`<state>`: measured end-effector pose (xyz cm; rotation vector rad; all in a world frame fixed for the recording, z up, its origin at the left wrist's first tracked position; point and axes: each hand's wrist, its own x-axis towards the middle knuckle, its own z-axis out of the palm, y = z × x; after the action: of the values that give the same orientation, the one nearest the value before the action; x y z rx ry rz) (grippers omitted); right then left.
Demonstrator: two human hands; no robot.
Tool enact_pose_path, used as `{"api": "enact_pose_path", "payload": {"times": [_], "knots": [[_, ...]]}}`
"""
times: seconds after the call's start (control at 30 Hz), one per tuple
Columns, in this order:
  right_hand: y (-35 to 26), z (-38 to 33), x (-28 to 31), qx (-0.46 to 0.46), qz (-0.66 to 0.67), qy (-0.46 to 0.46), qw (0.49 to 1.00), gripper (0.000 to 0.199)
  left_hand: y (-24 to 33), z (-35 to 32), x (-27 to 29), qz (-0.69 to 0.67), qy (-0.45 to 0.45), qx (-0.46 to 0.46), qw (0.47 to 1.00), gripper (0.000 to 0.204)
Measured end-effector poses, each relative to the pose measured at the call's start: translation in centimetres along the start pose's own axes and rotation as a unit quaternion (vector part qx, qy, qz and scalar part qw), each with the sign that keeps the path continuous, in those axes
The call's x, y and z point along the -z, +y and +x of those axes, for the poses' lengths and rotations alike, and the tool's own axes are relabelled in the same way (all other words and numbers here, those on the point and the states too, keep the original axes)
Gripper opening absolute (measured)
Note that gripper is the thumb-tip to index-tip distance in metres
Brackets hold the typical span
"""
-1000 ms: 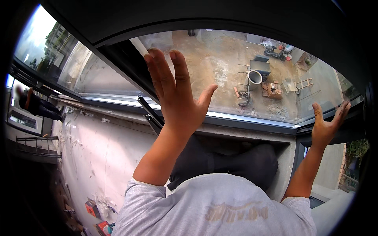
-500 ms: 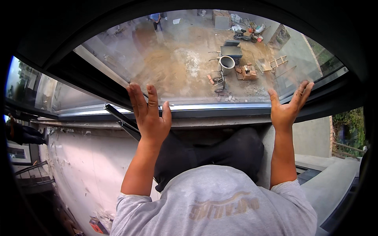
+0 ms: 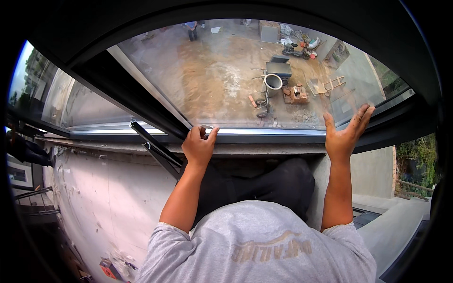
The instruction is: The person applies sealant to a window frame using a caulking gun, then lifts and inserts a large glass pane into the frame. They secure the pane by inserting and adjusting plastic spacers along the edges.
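A large glass pane [image 3: 212, 89] stands in a black window frame [image 3: 137, 96] in front of me. My left hand [image 3: 198, 147] is at the pane's lower left corner, beside the frame's upright bar. Its fingers are curled and the thumb points up; a thin pale sliver shows by the fingertips, too small to name. My right hand [image 3: 344, 137] lies against the glass at the lower right, fingers stretched and thumb apart, holding nothing. Black bars [image 3: 153, 141] lean beside my left forearm, their lower ends hidden by my leg.
Below the sill [image 3: 283, 149], through the glass, a yard holds a cart [image 3: 278, 70], a round tub [image 3: 272, 82], bricks [image 3: 297, 94] and a scooter [image 3: 295, 51]. A person [image 3: 191, 30] stands there. A pale wall [image 3: 108, 188] drops away at left; a concrete ledge [image 3: 401, 226] lies right.
My left hand has left its flat, spread pose, moved down and slightly right, and curled its fingers at the frame corner. The right hand stays spread on the glass. The view has shifted a little.
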<state>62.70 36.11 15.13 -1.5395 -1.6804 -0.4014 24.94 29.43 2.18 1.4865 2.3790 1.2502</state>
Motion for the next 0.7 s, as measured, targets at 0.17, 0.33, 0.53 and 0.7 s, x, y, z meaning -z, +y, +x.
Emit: {"api": "enact_pose_path", "payload": {"times": [0.17,0.33,0.53,0.7], "knots": [[0.0,-0.1,0.0,0.006,-0.010,0.001,1.000,0.119,0.0,-0.3,-0.1,-0.015,0.019,0.000,1.000,0.029],[0.2,-0.1,-0.2,0.017,-0.013,0.005,1.000,0.119,-0.3,-0.7,-1.5,-0.083,0.049,-0.025,0.995,0.020],[0.1,-0.2,0.0,0.013,-0.017,0.001,1.000,0.119,-1.5,-0.4,-1.0,-0.086,0.047,-0.030,0.995,0.014],[0.2,-0.3,-0.1,0.010,-0.014,-0.006,1.000,0.120,-1.1,-4.3,3.7,-0.101,-0.154,0.069,0.980,0.021]]}}
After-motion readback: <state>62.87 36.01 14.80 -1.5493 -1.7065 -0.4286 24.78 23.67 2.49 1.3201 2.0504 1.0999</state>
